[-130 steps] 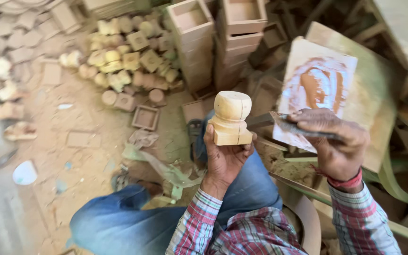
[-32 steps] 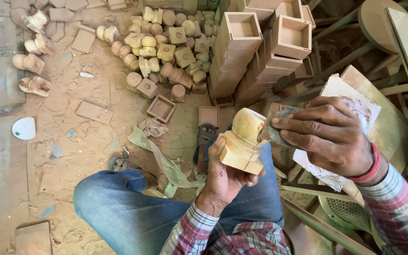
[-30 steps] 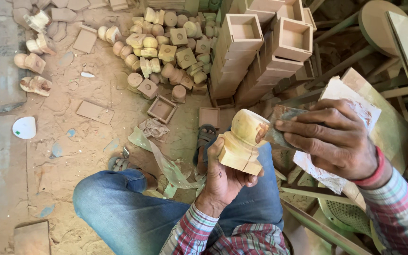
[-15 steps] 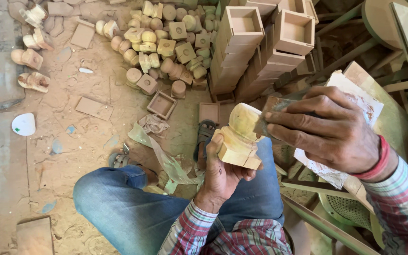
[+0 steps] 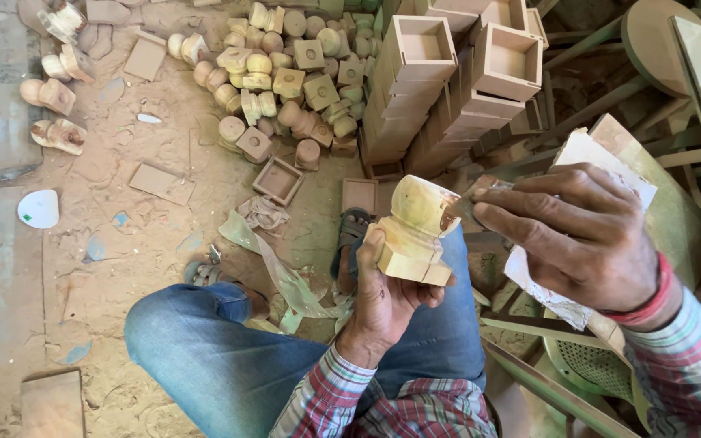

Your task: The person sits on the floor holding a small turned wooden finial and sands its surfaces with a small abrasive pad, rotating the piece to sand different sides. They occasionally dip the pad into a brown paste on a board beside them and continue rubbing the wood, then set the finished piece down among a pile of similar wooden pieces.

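My left hand (image 5: 379, 304) grips a turned wooden furniture leg (image 5: 414, 229) by its square base, rounded top tilted up and away. My right hand (image 5: 582, 235) is closed on a putty knife (image 5: 466, 204) whose blade tip touches the rounded top of the leg. Behind my right hand leans a white board smeared with brown filler (image 5: 590, 154). My knees in blue jeans (image 5: 229, 357) are below the hands.
A heap of similar turned wooden pieces (image 5: 285, 73) lies on the sandy floor ahead. Stacks of open wooden boxes (image 5: 448, 73) stand beside it. Flat wooden squares (image 5: 277, 180), a white disc (image 5: 39, 208) and rags (image 5: 281, 272) lie around. Green furniture frames (image 5: 610, 373) crowd the right.
The leg has tilted from upright to leaning. My right hand brought the putty knife from the board to the leg's rounded top and keeps working there.
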`<action>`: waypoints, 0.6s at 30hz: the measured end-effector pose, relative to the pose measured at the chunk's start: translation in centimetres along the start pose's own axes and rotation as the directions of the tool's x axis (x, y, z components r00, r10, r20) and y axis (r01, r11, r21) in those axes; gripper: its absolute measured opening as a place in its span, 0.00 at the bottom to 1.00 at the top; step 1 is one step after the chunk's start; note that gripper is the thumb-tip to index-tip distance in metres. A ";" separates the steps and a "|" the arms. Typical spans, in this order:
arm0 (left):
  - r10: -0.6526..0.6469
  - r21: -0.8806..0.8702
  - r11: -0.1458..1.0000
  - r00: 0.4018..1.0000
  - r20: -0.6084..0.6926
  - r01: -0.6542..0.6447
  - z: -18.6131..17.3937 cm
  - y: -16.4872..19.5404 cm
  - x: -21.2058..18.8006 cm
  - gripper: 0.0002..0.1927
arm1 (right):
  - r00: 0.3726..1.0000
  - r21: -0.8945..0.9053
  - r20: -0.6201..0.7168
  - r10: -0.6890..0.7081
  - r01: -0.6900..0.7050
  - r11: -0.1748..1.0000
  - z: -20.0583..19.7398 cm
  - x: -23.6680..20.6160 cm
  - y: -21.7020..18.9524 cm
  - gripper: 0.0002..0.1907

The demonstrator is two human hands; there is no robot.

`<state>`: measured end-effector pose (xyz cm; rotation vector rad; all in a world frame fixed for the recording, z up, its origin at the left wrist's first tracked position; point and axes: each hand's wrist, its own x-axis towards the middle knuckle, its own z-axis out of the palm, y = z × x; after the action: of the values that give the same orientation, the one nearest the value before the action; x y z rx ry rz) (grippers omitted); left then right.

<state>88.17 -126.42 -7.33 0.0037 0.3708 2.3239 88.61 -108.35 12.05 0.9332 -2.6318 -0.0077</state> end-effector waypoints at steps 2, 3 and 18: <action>0.028 0.008 1.000 1.000 0.004 -0.028 0.0 -0.1 0.0 0.44 | 1.000 -0.008 0.003 0.021 -0.021 1.000 0.3 0.2 -0.3 0.21; 0.027 0.007 1.000 1.000 -0.003 -0.027 0.0 -0.1 0.0 0.44 | 1.000 -0.022 0.013 0.021 -0.021 1.000 0.5 0.3 -0.4 0.23; 0.017 -0.021 1.000 0.997 -0.070 -0.018 0.2 0.7 -0.4 0.43 | 0.996 -0.073 0.079 -0.040 0.046 0.996 1.3 0.7 -2.4 0.24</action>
<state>87.95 -127.12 -6.94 -0.0858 0.3816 2.3496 89.13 -110.82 10.74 0.9827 -2.6616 -0.1544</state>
